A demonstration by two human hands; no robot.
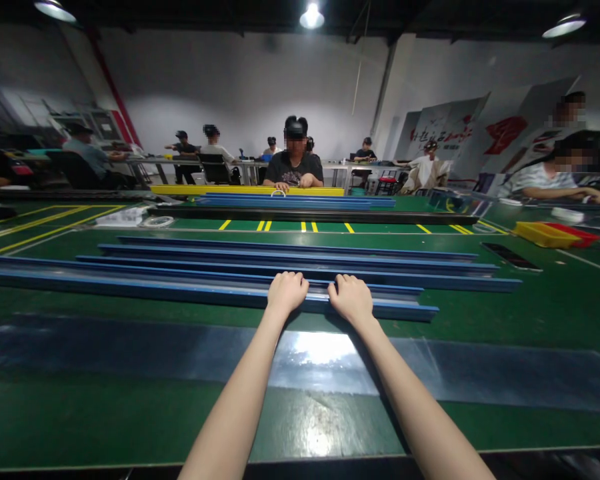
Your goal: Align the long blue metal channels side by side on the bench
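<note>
Several long blue rails lie side by side across the green table. My left hand and my right hand sit close together on the nearest blue rail, fingers curled over its far edge, gripping it. Both arms reach straight out from the bottom of the view. The other blue rails lie just beyond my knuckles, parallel to the one I hold. A glossy dark strip runs across the table between me and the rails.
A person in a dark shirt sits opposite behind a yellow rail and more blue rails. Yellow and red trays and a black flat object lie at the right. Other people work at tables behind and at the right.
</note>
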